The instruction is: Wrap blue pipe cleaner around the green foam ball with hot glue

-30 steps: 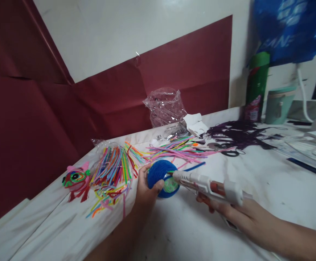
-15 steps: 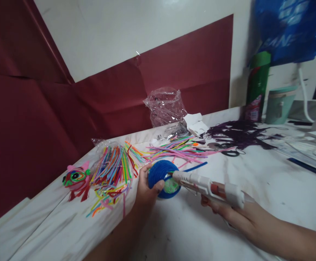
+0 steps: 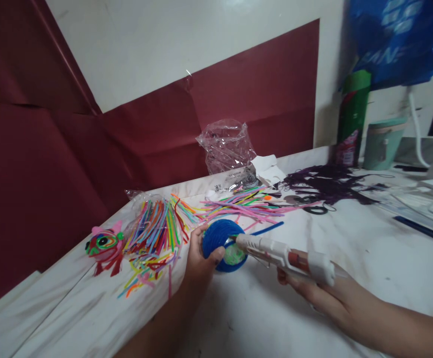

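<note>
Left hand (image 3: 200,257) steadies the blue ball (image 3: 216,239) near mid-worktop (image 3: 276,323), thumb in front, fingers clamped round its side; whether it rests on the surface or sits just above, cannot tell. Right hand (image 3: 326,294) has its fingers closed round the grip of a white glue gun (image 3: 266,250), nozzle at the edge of a pale green patch (image 3: 234,254) on the ball; contact too small to confirm. Progress, by my reading: most of the visible surface carries blue winding, so that part looks done; the green patch appears left to cover. A blue strand (image 3: 270,228) lies out to the right, perhaps joined to the ball. A red figure (image 3: 104,248) with eye and ears, seemingly finished, stands left of the bundled coloured stems (image 3: 158,226).
</note>
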Tool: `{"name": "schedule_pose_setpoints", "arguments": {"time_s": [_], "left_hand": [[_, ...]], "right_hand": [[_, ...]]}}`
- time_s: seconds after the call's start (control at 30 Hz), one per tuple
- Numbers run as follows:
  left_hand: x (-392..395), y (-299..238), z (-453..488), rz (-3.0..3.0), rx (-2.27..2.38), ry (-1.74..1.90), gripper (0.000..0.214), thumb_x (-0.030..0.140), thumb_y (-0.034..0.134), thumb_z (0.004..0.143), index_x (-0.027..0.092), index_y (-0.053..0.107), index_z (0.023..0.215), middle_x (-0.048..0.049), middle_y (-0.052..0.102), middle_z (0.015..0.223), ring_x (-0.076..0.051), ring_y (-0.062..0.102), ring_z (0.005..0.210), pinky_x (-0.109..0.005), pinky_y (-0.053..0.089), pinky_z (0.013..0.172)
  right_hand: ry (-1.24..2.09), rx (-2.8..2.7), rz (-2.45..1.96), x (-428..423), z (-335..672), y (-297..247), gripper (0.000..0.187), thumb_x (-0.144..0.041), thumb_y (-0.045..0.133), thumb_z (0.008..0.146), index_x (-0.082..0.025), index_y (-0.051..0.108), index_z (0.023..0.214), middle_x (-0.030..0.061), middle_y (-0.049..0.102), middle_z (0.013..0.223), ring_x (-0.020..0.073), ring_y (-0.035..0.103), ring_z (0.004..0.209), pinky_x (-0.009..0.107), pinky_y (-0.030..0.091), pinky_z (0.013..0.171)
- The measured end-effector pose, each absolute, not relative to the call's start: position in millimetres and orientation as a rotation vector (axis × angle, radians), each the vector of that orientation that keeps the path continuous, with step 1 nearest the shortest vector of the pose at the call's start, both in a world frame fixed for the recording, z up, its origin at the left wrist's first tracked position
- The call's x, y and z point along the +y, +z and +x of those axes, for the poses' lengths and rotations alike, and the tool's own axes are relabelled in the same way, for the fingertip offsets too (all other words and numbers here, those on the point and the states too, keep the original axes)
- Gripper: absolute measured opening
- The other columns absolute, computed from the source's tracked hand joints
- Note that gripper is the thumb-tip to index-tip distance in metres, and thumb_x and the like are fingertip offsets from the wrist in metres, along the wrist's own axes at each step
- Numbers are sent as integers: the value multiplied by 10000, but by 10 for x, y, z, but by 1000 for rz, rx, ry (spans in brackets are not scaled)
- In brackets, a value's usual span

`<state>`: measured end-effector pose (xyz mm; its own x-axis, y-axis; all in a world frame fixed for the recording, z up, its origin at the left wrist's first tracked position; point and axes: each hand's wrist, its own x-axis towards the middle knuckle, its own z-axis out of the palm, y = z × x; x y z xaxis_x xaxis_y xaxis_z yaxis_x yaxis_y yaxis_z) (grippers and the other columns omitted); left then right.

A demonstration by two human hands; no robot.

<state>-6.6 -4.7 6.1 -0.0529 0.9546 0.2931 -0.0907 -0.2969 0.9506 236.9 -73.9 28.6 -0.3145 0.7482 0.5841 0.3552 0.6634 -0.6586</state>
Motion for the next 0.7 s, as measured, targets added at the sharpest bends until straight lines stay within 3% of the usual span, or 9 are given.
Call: {"name": "schedule_pose_setpoints", "arguments": {"time_s": [0.7], "left_hand": [[0,26,-89,1329,1005,1492,699,408,845,570,203,517,1152,-87,658,1079,-254,638,949,-361,493,838]], "right_hand": [[556,-1886,-869,-718,2365,270,184,-289,491,893,-229,658,849,41,738,743,206,698,668,274,594,617]]}}
